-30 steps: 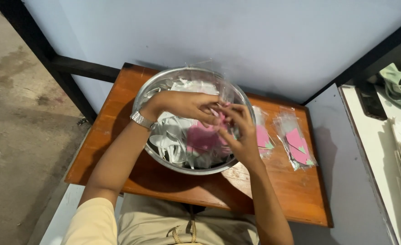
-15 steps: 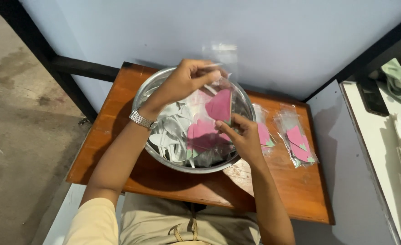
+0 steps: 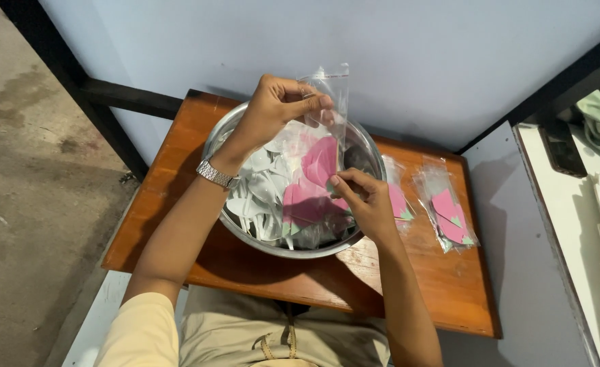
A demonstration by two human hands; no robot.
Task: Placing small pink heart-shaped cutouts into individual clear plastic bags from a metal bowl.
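Observation:
My left hand (image 3: pixel 281 107) pinches the top of a clear plastic bag (image 3: pixel 332 92) and holds it up above a steel bowl (image 3: pixel 226 129). A pink cut-out piece (image 3: pixel 320 161) sits partly inside the bag's lower end. My right hand (image 3: pixel 362 197) grips the bottom edge of that piece with its fingertips. The bowl holds several white plastic spoons (image 3: pixel 262 194) and another pink piece (image 3: pixel 305 204). A metal watch (image 3: pixel 217 174) is on my left wrist.
The bowl rests on a small wooden table (image 3: pixel 178 143) against a pale blue wall. Two filled clear bags with pink pieces (image 3: pixel 449 211) lie on the table at the right. A white surface (image 3: pixel 572 217) stands further right; concrete floor lies to the left.
Both hands rose out of the bowl. My left hand lifted the clear bag higher, and the pink piece went up with my right hand into the bag's lower end.

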